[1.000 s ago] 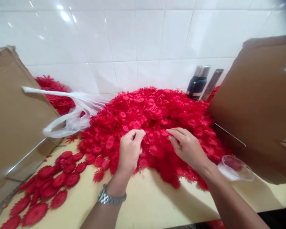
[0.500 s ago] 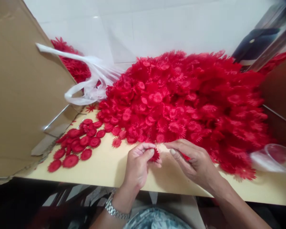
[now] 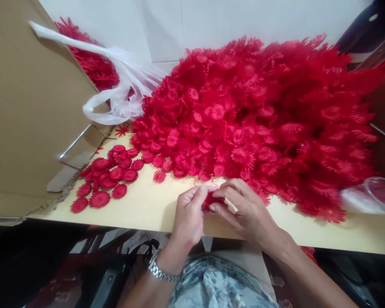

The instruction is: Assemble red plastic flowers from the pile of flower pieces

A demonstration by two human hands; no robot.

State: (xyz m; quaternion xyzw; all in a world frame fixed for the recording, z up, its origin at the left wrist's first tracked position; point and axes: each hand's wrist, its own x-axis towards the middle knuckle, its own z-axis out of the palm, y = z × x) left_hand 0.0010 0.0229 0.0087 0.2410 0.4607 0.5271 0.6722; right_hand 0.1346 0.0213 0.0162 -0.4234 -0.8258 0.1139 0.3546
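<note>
— What have you got there?

— A small red plastic flower piece with fringed petals (image 3: 211, 199), pinched between both hands just above the near edge of the pale yellow counter (image 3: 154, 209). My left hand (image 3: 189, 216) has thumb and forefinger closed on its left side; my right hand (image 3: 244, 209) has its fingertips closed on the right side. Both grips are nearly shut, and most of the piece is hidden under my fingers.

— Where did it sit in all that?

— It is at the front foot of the big heap of red plastic flower pieces (image 3: 259, 119), which runs back to the white tiled wall (image 3: 211, 21). A small flat cluster of red flower discs (image 3: 111, 177) lies apart on the left, near a brown cardboard flap (image 3: 28, 107) and a white plastic bag (image 3: 122, 94).

— How does it handle?

— My guess is very light and thin, and springy rather than stiff. The fringe looks as if it bends easily and catches on neighbouring pieces, so I'd hold near the solid centre, not by the petal tips. A hard squeeze would probably crease it.

— Anything else nearby?

— A clear plastic cup (image 3: 377, 194) on its side at the right, touching the heap's edge.
</note>
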